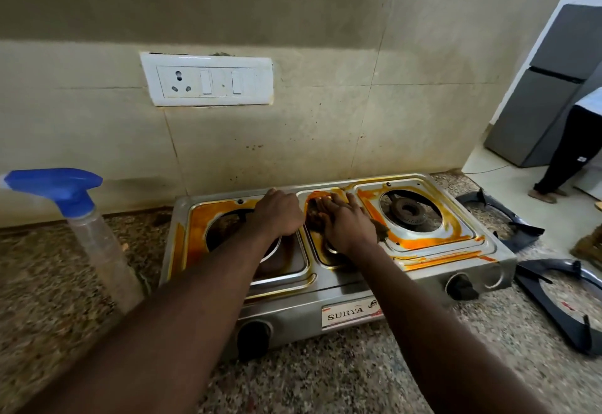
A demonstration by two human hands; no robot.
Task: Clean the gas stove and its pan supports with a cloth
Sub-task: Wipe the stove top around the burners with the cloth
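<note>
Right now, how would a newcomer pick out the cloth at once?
Find the steel stove on the speckled counter below the wall socket. Between its two burner wells, the right hand presses flat on the cloth. It is the only soft thing there: a dark brown rag, peeking out around the fingers against orange smears.

Gas stove [351,286] on the countertop [374,377] against the wall [293,140], spray bottle [94,231] to its left, two pan supports [508,218] [560,303] to its right, switchboard [208,79] above.
</note>
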